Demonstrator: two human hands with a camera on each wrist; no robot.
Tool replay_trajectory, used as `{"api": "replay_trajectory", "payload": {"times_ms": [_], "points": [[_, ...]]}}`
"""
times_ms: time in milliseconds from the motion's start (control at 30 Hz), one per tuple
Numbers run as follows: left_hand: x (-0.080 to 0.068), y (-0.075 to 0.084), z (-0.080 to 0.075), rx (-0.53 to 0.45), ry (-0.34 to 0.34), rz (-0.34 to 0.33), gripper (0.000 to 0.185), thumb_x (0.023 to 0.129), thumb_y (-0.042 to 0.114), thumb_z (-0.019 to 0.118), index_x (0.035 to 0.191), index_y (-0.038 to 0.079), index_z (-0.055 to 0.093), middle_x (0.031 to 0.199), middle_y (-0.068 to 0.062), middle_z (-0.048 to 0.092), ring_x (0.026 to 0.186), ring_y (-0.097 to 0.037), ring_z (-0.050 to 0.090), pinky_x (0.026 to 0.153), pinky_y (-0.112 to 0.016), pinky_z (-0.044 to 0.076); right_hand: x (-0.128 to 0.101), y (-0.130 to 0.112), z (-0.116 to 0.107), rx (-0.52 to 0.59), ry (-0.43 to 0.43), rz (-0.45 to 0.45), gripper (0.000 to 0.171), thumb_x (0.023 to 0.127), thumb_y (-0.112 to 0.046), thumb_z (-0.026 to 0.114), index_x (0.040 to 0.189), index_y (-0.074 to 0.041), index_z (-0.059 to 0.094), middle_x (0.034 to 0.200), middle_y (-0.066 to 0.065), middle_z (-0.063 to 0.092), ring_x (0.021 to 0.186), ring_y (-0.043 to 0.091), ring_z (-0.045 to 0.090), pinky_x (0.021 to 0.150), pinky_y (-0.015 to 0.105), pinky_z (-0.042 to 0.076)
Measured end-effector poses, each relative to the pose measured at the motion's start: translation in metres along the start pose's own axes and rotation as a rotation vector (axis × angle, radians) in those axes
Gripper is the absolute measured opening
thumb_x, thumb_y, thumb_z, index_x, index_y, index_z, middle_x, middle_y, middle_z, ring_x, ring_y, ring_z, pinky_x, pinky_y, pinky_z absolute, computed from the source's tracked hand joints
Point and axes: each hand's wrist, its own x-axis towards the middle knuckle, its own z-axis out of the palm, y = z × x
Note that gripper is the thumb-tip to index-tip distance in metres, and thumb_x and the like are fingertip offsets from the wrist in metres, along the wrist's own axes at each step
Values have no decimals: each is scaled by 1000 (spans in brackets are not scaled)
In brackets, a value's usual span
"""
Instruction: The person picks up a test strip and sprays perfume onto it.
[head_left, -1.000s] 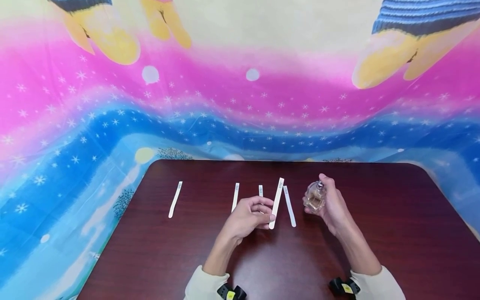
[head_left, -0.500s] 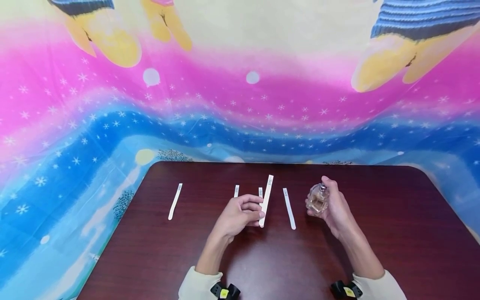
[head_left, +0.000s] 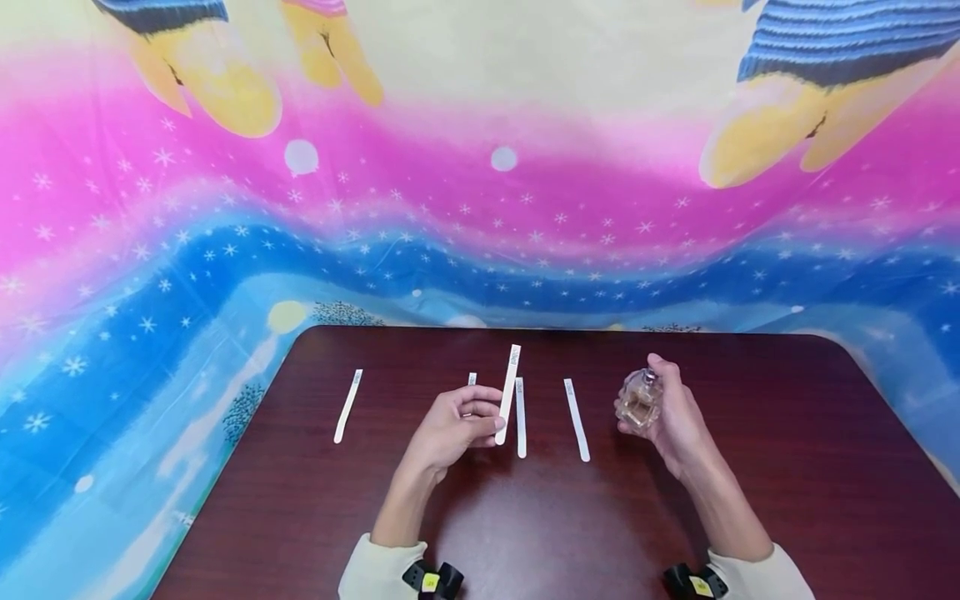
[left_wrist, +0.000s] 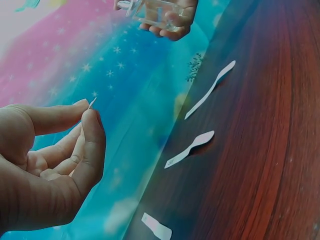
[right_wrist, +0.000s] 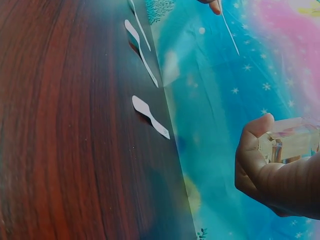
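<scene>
My left hand (head_left: 444, 429) pinches a white perfume test strip (head_left: 510, 387) between thumb and fingers, near its rounded lower end. The strip stands tilted above the table, printed end up; in the left wrist view it shows as a thin edge at the fingertips (left_wrist: 91, 117). A clear glass perfume bottle (head_left: 639, 404) with pale yellow liquid is in my right hand (head_left: 678, 429), the thumb up at its silvery spray top. Two more test strips, one just right of the held strip (head_left: 521, 421) and one farther right (head_left: 577, 421), lie between the hands.
Another test strip (head_left: 348, 407) lies at the left of the dark reddish-brown table (head_left: 570, 533). One more strip (head_left: 472, 379) is mostly covered by the left hand. A colourful printed cloth (head_left: 450, 208) hangs behind the table's far edge.
My left hand has moved left with its test strip, from beside the rightmost lying strip to left of the middle one. The right hand with the perfume bottle has shifted slightly right.
</scene>
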Motion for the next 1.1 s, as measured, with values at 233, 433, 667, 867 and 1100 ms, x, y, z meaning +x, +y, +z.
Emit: {"api": "replay_trajectory", "payload": {"times_ms": [233, 433, 667, 867, 1100], "points": [[1, 0, -6, 10, 22, -4, 40, 95, -5, 74, 133, -6, 65, 99, -7, 73, 76, -9, 68, 70, -21, 63, 1, -2, -2, 18, 1, -6, 56, 112, -59, 35, 88, -19, 66, 83, -5, 68, 81, 12, 69, 69, 32, 63], [-3, -3, -20, 42, 37, -20, 40, 95, -6, 72, 135, -8, 63, 95, -3, 73, 75, -8, 68, 70, -22, 62, 0, 1, -5, -6, -10, 1, 57, 112, -59, 33, 88, -19, 65, 84, -5, 67, 82, 12, 69, 70, 32, 63], [-10, -9, -42, 59, 73, -20, 41, 97, -7, 69, 137, -10, 61, 97, -4, 72, 75, -10, 68, 70, -21, 62, -1, 4, -10, -31, 6, 18, 56, 112, -60, 35, 90, -18, 65, 86, -4, 66, 86, 14, 68, 72, 32, 63], [-12, -9, -57, 82, 124, -34, 41, 96, -6, 72, 136, -6, 64, 96, -4, 71, 77, -10, 68, 72, -23, 63, -4, 4, -18, -27, 20, 22, 56, 112, -60, 35, 89, -19, 66, 85, -5, 67, 86, 14, 69, 72, 33, 64], [-15, -9, -72, 110, 165, -40, 42, 95, -5, 74, 136, -4, 65, 97, -5, 71, 78, -11, 69, 74, -25, 64, -7, 5, -26, -13, 36, 26, 56, 112, -59, 35, 87, -19, 67, 83, -5, 68, 83, 13, 69, 70, 33, 64]]}}
